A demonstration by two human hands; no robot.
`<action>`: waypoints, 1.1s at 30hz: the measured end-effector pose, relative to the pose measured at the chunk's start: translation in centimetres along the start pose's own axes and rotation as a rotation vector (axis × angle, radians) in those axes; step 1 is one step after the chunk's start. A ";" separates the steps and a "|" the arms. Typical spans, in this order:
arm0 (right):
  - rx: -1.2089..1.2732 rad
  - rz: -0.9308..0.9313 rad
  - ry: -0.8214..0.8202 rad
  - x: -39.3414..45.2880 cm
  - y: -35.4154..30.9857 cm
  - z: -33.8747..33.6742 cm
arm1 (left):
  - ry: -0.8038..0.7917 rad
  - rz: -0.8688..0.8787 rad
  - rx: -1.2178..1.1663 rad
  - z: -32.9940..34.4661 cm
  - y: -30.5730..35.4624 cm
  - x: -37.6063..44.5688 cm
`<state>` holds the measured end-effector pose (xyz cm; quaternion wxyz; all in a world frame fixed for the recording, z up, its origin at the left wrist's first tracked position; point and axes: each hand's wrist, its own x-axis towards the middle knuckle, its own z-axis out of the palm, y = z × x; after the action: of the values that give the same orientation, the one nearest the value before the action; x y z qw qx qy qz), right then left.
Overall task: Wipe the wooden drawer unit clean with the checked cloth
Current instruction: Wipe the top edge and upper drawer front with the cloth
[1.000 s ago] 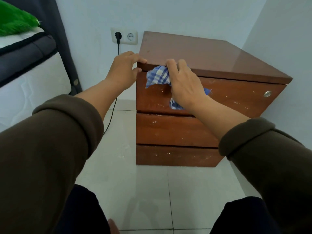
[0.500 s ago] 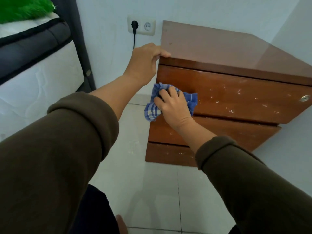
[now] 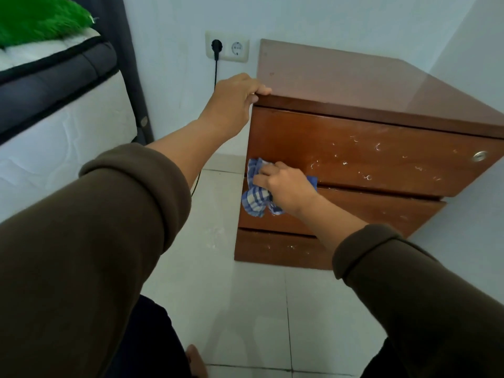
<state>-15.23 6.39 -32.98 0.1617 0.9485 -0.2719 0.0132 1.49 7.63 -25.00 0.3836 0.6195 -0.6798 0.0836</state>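
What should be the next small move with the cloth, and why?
Probably sweep the checked cloth rightward along the top drawer front: the right hand presses it at the left end, white specks remain to the right, and the left hand steadies the corner.

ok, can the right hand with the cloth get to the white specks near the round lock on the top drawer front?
Probably yes. The right hand presses the checked cloth at the top drawer front's lower left; the specks and lock lie rightward on the same flat face, with nothing between. The left hand holds the top corner, out of the way.

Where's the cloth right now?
The cloth is under the right hand, pressed to the drawer unit's front at its left edge, across the gap between top and middle drawers.
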 end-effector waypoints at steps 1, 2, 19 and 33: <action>-0.019 -0.033 0.127 -0.2 0.5 -0.8 | -0.008 -0.011 0.005 -0.1 0.1 0.2; -0.023 -0.063 0.269 -0.4 1.1 -1.6 | -0.012 -0.023 0.014 -0.3 0.2 0.4; -0.115 0.055 0.244 -2.7 5.2 3.2 | 0.051 -0.071 0.023 2.6 2.8 1.0; -0.097 -0.022 0.453 -5.3 8.1 -0.8 | 0.039 -0.093 0.089 2.5 4.2 0.9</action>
<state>-23.88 2.87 -30.38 0.2643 0.9154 -0.2185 0.2108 -3.28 6.41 -24.69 0.3723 0.6651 -0.6382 0.1082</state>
